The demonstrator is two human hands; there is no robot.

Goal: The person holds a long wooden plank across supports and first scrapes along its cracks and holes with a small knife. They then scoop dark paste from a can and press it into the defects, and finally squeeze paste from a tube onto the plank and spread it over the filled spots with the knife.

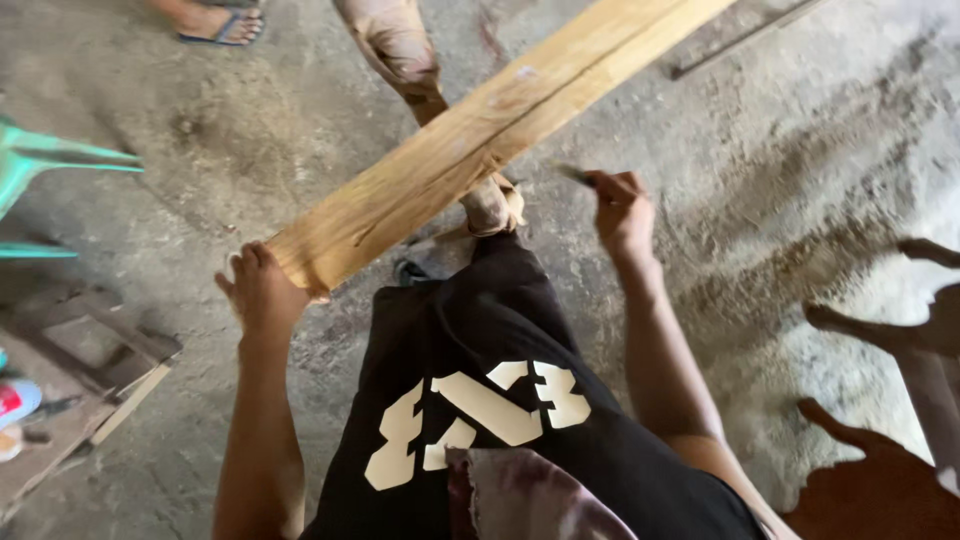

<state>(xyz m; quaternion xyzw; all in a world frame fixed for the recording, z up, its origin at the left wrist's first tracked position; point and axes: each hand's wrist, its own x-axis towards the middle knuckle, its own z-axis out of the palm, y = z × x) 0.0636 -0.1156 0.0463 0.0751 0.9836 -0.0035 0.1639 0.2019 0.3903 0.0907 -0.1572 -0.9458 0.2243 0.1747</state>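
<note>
Seen from above, a long pale wooden plank point(480, 140) with a dark crack along its grain slants from lower left to upper right above a dusty concrete floor point(780, 150); the left hand point(262, 292) wraps its near, ragged end. The right hand point(622, 208) is pinched shut on a small thin object point(572, 174) (too blurred to identify), just beside the plank; a knee point(490, 205) sits under it.

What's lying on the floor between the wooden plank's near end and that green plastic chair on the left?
Nothing but bare, dusty concrete floor, as the head view shows. The left hand grips the wooden plank at its near end; the green plastic chair stands apart at the left edge.
</note>
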